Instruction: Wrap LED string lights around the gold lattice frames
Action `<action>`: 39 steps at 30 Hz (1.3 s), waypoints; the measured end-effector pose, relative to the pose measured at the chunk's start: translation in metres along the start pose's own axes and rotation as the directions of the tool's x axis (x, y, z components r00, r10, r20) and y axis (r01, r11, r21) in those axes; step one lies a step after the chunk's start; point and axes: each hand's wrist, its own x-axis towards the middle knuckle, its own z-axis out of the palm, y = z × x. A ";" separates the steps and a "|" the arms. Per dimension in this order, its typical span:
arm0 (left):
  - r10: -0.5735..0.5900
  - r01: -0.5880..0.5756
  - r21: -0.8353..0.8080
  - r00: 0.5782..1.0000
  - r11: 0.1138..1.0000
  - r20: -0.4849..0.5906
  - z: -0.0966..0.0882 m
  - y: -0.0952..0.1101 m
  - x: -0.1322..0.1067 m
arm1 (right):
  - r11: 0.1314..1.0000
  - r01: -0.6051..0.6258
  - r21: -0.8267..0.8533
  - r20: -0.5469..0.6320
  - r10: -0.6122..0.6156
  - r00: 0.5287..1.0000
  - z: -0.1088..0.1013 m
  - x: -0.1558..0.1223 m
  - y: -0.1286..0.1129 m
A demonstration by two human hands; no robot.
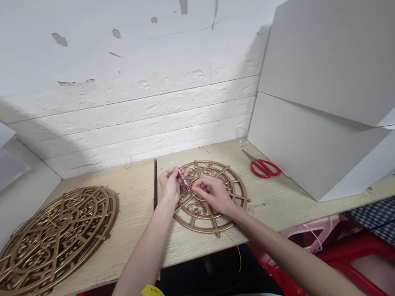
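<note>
My left hand point(171, 185) is closed around a slim red tube-like item point(184, 178) with white print; its exact kind I cannot make out. My right hand point(214, 192) pinches close to the lower end of that item, and whatever lies between its fingertips is too small to see. Beneath both hands lies a round gold openwork ornament point(234, 174) with scrolls and spokes. A thin yellowish thread point(238, 248) trails from it over the table's front edge.
Similar gold ornaments point(107, 201) are stacked at the left. Red-handled scissors point(264, 167) lie at the right, near a white board partition point(326, 114). A white brick-patterned wall point(133, 113) rises behind the wooden table point(134, 197). Below stands a red stool point(354, 253).
</note>
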 end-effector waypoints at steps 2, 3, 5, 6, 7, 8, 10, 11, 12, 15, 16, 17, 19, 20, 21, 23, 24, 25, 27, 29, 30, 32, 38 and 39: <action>-0.006 0.006 -0.012 1.000 1.000 -0.025 0.001 0.000 -0.001 | 0.997 0.046 -0.059 0.003 -0.046 0.999 0.000 -0.002 0.000; -0.008 0.007 -0.020 0.999 1.000 -0.035 0.001 0.000 0.000 | 0.996 0.047 -0.071 -0.001 -0.048 0.999 0.000 -0.003 0.000; -0.011 0.009 -0.039 0.999 0.999 -0.048 0.001 -0.001 0.001 | 0.996 0.037 -0.083 -0.006 -0.037 0.999 0.000 -0.003 0.002; -0.012 0.010 -0.047 0.999 0.999 -0.049 0.000 -0.002 0.003 | 0.996 0.032 -0.086 -0.003 -0.032 0.999 0.000 -0.003 0.003; -0.016 0.014 -0.054 0.999 0.998 -0.051 0.000 -0.003 0.004 | 0.996 0.029 -0.088 0.002 -0.029 1.000 0.000 -0.003 0.004; -0.023 0.020 -0.059 0.998 0.998 -0.056 -0.001 -0.005 0.004 | 0.996 0.031 -0.090 0.004 -0.030 1.000 0.000 -0.002 0.004; -0.037 0.032 -0.069 0.997 0.997 -0.067 0.000 -0.006 0.004 | 0.994 0.040 -0.098 0.004 -0.040 0.999 0.000 -0.002 0.004; -0.042 0.037 -0.075 0.996 0.996 -0.074 0.000 -0.006 0.004 | 0.994 0.048 -0.102 0.002 -0.048 0.999 0.000 -0.002 0.004; -0.047 0.041 -0.081 0.996 0.996 -0.081 0.001 -0.006 0.002 | 0.993 0.058 -0.106 0.003 -0.058 0.998 0.000 -0.002 0.004; -0.065 0.056 -0.082 0.992 0.995 -0.107 0.006 -0.004 -0.003 | 0.990 0.086 -0.112 0.002 -0.087 0.996 0.000 -0.002 0.003; -0.071 0.061 -0.082 0.990 0.995 -0.121 0.007 -0.003 -0.005 | 0.989 0.095 -0.116 0.001 -0.095 0.995 0.000 -0.002 0.003; -0.076 0.065 -0.084 0.988 0.994 -0.137 0.008 -0.002 -0.007 | 0.987 0.102 -0.124 0.000 -0.103 0.995 -0.001 -0.002 0.003; -0.084 0.069 -0.098 0.983 0.993 -0.162 0.010 -0.001 -0.009 | 0.981 0.117 -0.155 -0.004 -0.119 0.993 -0.001 -0.003 0.003; -0.089 0.071 -0.107 0.982 0.992 -0.169 0.011 -0.001 -0.009 | 0.977 0.123 -0.176 -0.006 -0.126 0.992 -0.001 -0.003 0.003; -0.095 0.077 -0.112 0.981 0.991 -0.172 0.011 -0.001 -0.010 | 0.972 0.128 -0.198 -0.007 -0.132 0.991 -0.001 -0.003 0.004; -0.103 0.084 -0.115 0.980 0.990 -0.170 0.011 -0.002 -0.010 | 0.962 0.134 -0.239 -0.006 -0.139 0.990 -0.001 -0.003 0.004; -0.103 0.085 -0.113 0.981 0.990 -0.166 0.011 -0.002 -0.010 | 0.958 0.136 -0.252 -0.005 -0.141 0.990 -0.001 -0.003 0.005; -0.102 0.084 -0.110 0.981 0.990 -0.163 0.010 -0.003 -0.009 | 0.956 0.135 -0.260 -0.005 -0.142 0.990 -0.001 -0.003 0.005; -0.093 0.075 -0.111 0.983 0.991 -0.159 0.009 -0.005 -0.008 | 0.955 0.132 -0.264 -0.004 -0.138 0.990 -0.001 -0.003 0.006; -0.082 0.063 -0.120 0.984 0.991 -0.157 0.007 -0.007 -0.007 | 0.957 0.126 -0.261 -0.002 -0.131 0.991 -0.001 -0.003 0.007; -0.077 0.058 -0.125 0.985 0.990 -0.153 0.006 -0.008 -0.006 | 0.959 0.123 -0.256 0.001 -0.128 0.992 -0.001 -0.003 0.007; -0.069 0.051 -0.129 0.988 0.990 -0.137 0.004 -0.009 -0.005 | 0.965 0.118 -0.234 0.005 -0.121 0.993 -0.001 -0.002 0.009; -0.063 0.050 -0.107 0.991 0.993 -0.116 0.007 -0.006 -0.009 | 0.989 0.081 -0.120 0.002 -0.082 0.997 -0.001 0.000 0.011; -0.066 0.055 -0.105 0.991 0.993 -0.113 0.008 -0.006 -0.010 | 0.992 0.079 -0.097 0.011 -0.079 0.997 -0.001 0.000 0.011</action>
